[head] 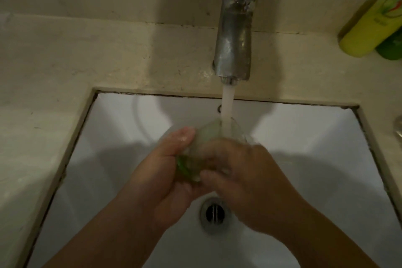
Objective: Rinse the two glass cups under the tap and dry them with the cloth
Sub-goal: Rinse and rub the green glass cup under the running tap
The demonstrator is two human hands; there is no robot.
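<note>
Pouring from the chrome tap (236,28), a white stream of water (227,104) drops straight into the mouth of a glass cup (212,135) held over the middle of the white sink (304,137), above and a little behind the metal drain (214,213). Both hands are together on this one cup. The left hand (169,172) cradles it from the left and below, palm turned up, with the thumb lying along the cup's left side and the other fingers curled beneath it. The right hand (245,176) wraps it from the right and over the top, its fingers curled across the glass wall and its thumb pressed near the cup's lower end. The cup is tilted, its open rim pointing back toward the tap and its base toward the person. A green patch (182,165) shows at the lower left part of the glass, between the two hands; motion blur and wetness leave it unclear whether that is a mark on the cup or something seen through it. At the right rear corner of the beige counter (87,54) lie a yellow bottle (369,22) and, just beside it, a green bottle (391,48), both well apart from the sink. Something shiny and metallic (399,126) sits at the counter's right edge, cut off by the frame.
</note>
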